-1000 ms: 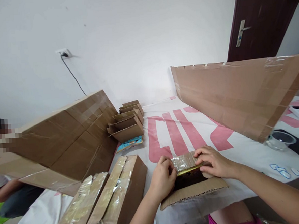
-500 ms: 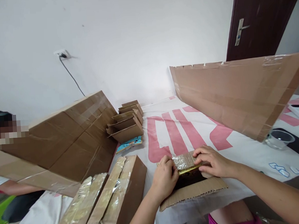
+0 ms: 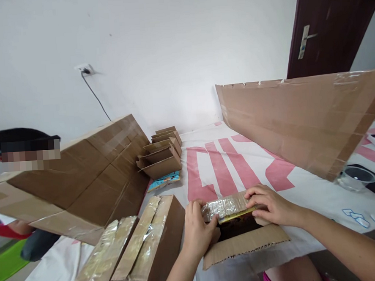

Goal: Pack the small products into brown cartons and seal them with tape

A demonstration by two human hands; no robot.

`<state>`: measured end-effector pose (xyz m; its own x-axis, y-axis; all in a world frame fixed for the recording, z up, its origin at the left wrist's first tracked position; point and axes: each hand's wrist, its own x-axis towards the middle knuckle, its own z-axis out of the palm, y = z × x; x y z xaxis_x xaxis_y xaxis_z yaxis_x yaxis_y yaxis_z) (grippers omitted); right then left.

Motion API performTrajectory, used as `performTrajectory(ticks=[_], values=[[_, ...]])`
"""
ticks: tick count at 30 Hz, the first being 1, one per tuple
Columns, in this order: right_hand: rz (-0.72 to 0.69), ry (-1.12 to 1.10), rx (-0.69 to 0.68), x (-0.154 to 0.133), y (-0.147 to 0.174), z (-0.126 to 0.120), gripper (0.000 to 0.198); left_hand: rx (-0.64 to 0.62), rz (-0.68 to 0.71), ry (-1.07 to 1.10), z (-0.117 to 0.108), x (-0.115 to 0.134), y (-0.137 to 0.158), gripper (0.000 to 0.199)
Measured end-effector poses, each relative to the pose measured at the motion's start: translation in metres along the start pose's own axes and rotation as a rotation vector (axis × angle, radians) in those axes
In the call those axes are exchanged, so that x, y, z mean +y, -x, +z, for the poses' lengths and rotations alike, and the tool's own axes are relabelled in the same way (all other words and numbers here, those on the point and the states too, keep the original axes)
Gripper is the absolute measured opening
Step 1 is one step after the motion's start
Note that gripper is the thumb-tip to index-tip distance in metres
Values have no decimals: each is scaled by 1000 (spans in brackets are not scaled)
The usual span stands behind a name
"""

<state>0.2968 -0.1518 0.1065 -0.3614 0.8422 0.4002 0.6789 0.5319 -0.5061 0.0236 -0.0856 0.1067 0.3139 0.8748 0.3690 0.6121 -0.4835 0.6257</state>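
In front of me lies a small cardboard box [image 3: 245, 248] with its near flap folded outward and a dark inside showing. Shiny clear tape [image 3: 225, 206] covers the far flap, and a yellow edge shows beneath it. My left hand [image 3: 199, 229] grips the left end of that flap, thumb on the near side and fingers behind. At the flap's right end, my right hand [image 3: 269, 205] holds on with bent fingers over the top and the thumb below. What lies deep in the box is too dark to make out.
Two taped cardboard boxes [image 3: 149, 240] stand at my left. Farther back are several open small boxes [image 3: 161, 161] and a blue packet [image 3: 164, 181]. Large cardboard panels rise at left [image 3: 94, 176] and right [image 3: 294, 117]. A clear round container [image 3: 356, 176] sits at right. Another person [image 3: 24, 140] is at far left.
My left hand has loosened and shifted left along the taped flap, its thumb now extended toward the yellow edge. The right hand keeps its hold. The view has turned slightly left.
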Motion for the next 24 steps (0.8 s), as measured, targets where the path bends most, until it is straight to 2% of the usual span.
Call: performTrajectory(ticks=[3, 6, 7, 9, 11, 14, 16, 19, 21, 24], values=[[13, -8, 88, 4, 6, -3, 18, -111, -74, 132, 0, -8, 6, 48], [151, 38, 279, 22, 20, -5, 27, -136, -135, 207, 0, -12, 7, 45], [218, 65, 297, 31, 27, -5, 29, -129, -153, 233, 0, -13, 7, 42], [342, 126, 216, 51, 45, -3, 29, -99, -197, 307, 2, -17, 5, 38], [431, 194, 67, 70, 68, 3, 29, -73, -236, 413, 5, -21, 5, 32], [481, 273, -47, 87, 101, 16, 40, -56, -249, 578, 9, -28, 5, 20], [469, 284, -55, 90, 115, 23, 38, -59, -242, 667, 12, -30, 5, 16], [459, 260, -30, 89, 118, 22, 36, -76, -267, 783, 13, -31, 4, 16], [464, 247, 24, 85, 109, 10, 36, -77, -295, 847, 14, -30, 3, 17], [434, 248, 136, 67, 84, -20, 38, -60, -330, 903, 15, -26, 3, 19]])
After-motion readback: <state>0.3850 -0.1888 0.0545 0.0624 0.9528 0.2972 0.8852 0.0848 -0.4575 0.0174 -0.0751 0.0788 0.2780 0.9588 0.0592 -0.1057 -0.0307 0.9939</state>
